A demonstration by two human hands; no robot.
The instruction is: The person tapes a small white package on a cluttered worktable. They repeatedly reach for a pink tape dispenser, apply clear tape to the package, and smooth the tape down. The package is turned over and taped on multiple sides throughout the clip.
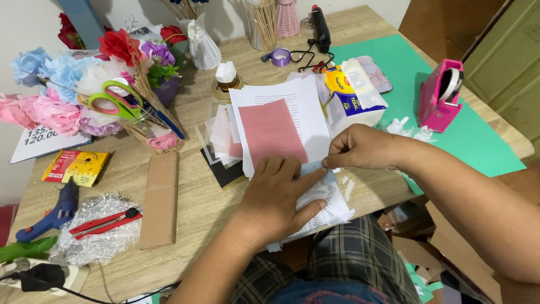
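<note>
Item: small pale-blue paper piece (pixel 311 169), at near table edge, lying on top of a white printed sheet (pixel 323 205) that overhangs the wooden table (pixel 191 208) toward the lap.

Left hand (pixel 275 200): palm down, flat on blue piece and white sheet; index finger stretched along blue piece, thumb spread below. Pressing, not pinching; fingers apart.

Right hand (pixel 363 147): fingertips pinched together on upper right end of blue piece; touching left index tip or just beside it, can't tell which.

Just behind hands: stack of white papers (pixel 304 107) w/ pink rectangle (pixel 271 132) on top; black card (pixel 222 171) under stack's left corner.

Right of stack: tissue pack (pixel 354 93), white/yellow/blue. Beyond it, green sheet (pixel 478 146) w/ pink tape dispenser (pixel 439 95) upright on it; crumpled white scraps (pixel 408 128) near dispenser base.

Left of stack: brown cardboard strip (pixel 160 200), lengthwise. Further left: bubble wrap (pixel 95 233) w/ red cutter (pixel 107 221) on it; blue glue gun (pixel 53 211); yellow packet (pixel 76 166).

Back left: basket of paper flowers (pixel 84 90), green-handled scissors (pixel 115 101) stuck in. Back centre: small glue bottle (pixel 226 76), white woven vase (pixel 202 48), purple tape roll (pixel 280 56), black glue gun (pixel 320 25).
</note>
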